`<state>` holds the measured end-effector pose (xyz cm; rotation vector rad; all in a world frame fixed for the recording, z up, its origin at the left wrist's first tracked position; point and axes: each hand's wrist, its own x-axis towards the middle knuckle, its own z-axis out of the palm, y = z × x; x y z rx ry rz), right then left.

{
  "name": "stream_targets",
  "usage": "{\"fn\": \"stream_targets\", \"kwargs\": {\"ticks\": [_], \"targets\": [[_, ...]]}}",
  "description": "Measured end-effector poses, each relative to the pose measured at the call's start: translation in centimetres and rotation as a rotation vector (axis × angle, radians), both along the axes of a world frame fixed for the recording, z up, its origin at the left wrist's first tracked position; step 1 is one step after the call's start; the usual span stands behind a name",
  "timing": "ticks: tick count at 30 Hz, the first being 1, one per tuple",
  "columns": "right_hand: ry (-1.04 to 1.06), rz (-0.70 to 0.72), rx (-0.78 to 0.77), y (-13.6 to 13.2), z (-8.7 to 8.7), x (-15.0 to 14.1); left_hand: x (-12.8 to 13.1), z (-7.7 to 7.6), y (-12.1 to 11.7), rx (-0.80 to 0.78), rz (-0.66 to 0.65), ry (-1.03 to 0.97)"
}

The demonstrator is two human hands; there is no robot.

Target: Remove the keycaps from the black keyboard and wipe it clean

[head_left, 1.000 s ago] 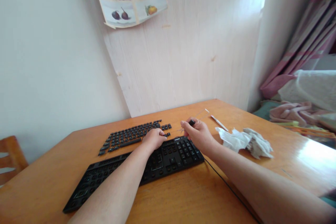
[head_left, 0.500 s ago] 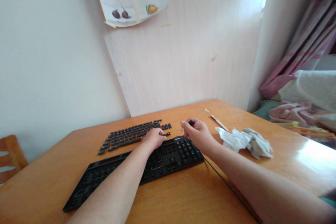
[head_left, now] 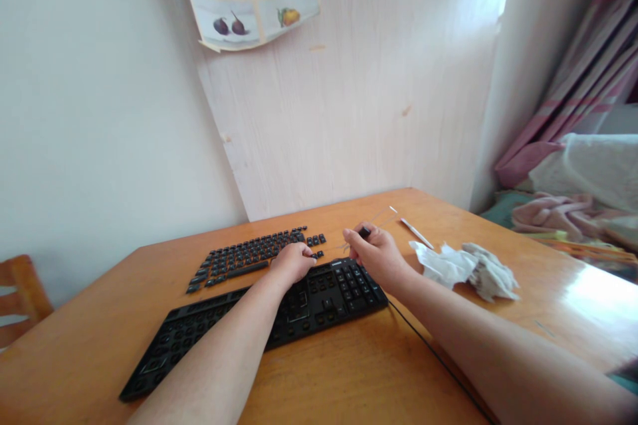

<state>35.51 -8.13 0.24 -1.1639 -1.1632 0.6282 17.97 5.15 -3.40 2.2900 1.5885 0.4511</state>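
My left hand [head_left: 294, 261] reaches over the back edge of the black keyboard [head_left: 356, 289], its fingers pinched around a black keycap on the table. A small group of keycaps [head_left: 319, 254] lies right at those fingertips. Closed around the dark handle of a wire keycap puller [head_left: 365, 232], my right hand [head_left: 381, 255] hovers above the keyboard's far right part. Thin wires stick out from both sides of that fist. Many keys are off the keyboard, leaving bare sockets; the number pad still has its caps. My left forearm hides the keyboard's middle.
Behind the keyboard, loose keycaps [head_left: 239, 255] lie in rows on the wooden table [head_left: 349, 372]. A white pen-like stick [head_left: 416, 232] and crumpled tissues [head_left: 448, 265] are at the right. The keyboard's cable [head_left: 428, 342] runs under my right forearm. A chair [head_left: 24, 299] stands at left.
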Motion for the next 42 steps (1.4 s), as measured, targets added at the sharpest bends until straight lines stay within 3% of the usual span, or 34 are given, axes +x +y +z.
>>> {"fn": "stream_targets", "kwargs": {"ticks": [19, 32, 42], "targets": [[-0.009, 0.004, 0.002, -0.2, 0.1, -0.1, 0.2, 0.6, -0.5, -0.020, 0.017, 0.000], [0.008, 0.025, -0.004, 0.0, -0.3, 0.1, 0.0, 0.3, -0.2, 0.024, -0.020, 0.010], [0.002, 0.009, -0.014, -0.1, 0.0, -0.1, 0.5, 1.1, -0.4, 0.052, -0.073, 0.044]]}}
